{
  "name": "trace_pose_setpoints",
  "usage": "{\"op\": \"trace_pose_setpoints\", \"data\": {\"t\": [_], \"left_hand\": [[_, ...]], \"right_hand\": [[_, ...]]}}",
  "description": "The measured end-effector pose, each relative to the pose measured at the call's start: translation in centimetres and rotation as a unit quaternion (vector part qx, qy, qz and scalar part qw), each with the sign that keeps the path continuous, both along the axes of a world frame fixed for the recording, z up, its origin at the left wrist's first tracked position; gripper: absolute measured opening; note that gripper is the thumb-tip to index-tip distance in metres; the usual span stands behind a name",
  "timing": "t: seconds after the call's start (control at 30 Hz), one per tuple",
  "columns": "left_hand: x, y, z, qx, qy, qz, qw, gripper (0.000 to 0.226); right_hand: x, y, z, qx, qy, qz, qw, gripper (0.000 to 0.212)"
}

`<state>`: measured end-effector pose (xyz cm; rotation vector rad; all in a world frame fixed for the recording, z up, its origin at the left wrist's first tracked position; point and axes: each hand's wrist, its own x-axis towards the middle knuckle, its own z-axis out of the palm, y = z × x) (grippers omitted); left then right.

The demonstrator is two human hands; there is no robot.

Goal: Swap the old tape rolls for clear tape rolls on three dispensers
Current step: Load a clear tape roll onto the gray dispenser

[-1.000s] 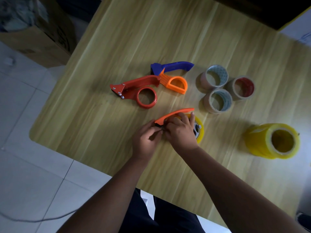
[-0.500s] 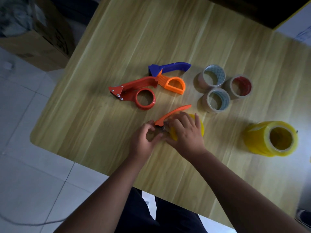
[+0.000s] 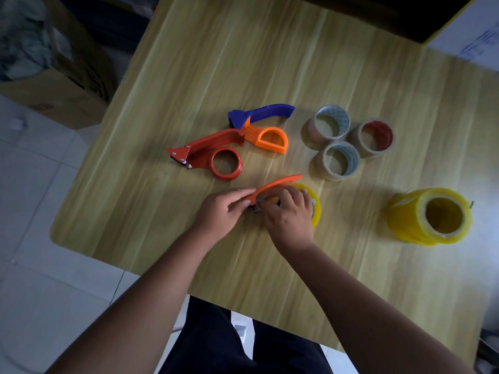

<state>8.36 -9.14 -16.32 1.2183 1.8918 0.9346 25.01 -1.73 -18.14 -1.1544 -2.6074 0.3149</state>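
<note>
On the counter (image 3: 189, 76), both hands meet at an orange dispenser (image 3: 278, 183): left hand (image 3: 224, 211) fingers pinch its front end, right hand (image 3: 290, 220) fingers clamp its yellowish roll (image 3: 314, 203). Beyond them lie two empty dispensers (image 3: 216, 152); right, three old rolls (image 3: 337, 160) and stacked rolls (image 3: 429, 214).

Wooden table (image 3: 243, 63) carries tape dispensers (image 3: 210, 155), three used rolls (image 3: 339, 160), yellow stack (image 3: 429, 215).

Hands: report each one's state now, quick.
Left hand: closed, pinching the orange plastic tape dispenser at its handle.
Right hand: closed over the yellow-tinted tape roll on it.
</note>
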Motion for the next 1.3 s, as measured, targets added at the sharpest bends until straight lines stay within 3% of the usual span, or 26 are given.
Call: {"op": "trace_pose_setpoints", "data": {"t": [0.23, 0.43, 0.57, 0.67, 0.73, 0.97, 1.13, 1.23, 1.3], "left_hand": [[-0.2, 0.3, -0.3, -0.041, -0.054, -0.002, 0.998, 0.029], [-0.8, 0.3, -0.1, -0.074, -0.057, -0.020, 0.995, 0.031], [-1.2, 0.9, 0.3, -0.100, -0.054, -0.052, 0.992, 0.033], [-1.3, 1.7, 0.5, -0.116, -0.051, -0.078, 0.989, 0.035], [-1.4, 2.3, 0.6, -0.119, -0.048, -0.100, 0.987, 0.036], [-1.3, 4.2, 1.5, -0.144, -0.019, -0.143, 0.979, 0.037], [-1.9, 4.3, 2.3, -0.161, 0.016, -0.151, 0.975, 0.031], [-3.3, 3.9, 2.9, -0.109, 0.108, -0.061, 0.986, 0.025], [-5.0, 3.3, 2.9, -0.075, 0.206, 0.002, 0.976, 0.023]], "right_hand": [[0.3, 0.9, -1.4, 0.070, 0.074, 0.050, 0.994, 0.009], [0.0, 0.9, -0.6, 0.043, 0.100, 0.056, 0.993, 0.006], [2.8, 0.4, 1.6, -0.038, 0.104, -0.027, 0.994, 0.041], [6.0, 0.0, 2.5, -0.173, -0.007, -0.096, 0.980, 0.098], [7.4, 0.0, 2.6, -0.257, -0.080, -0.082, 0.960, 0.118], [6.7, 2.5, 3.4, -0.257, -0.181, 0.017, 0.949, 0.126], [6.2, 2.9, 3.9, -0.256, -0.198, 0.021, 0.946, 0.129], [7.5, 2.9, 3.9, -0.265, -0.185, -0.008, 0.946, 0.130], [8.8, 2.8, 4.0, -0.275, -0.172, -0.025, 0.946, 0.131]]}}
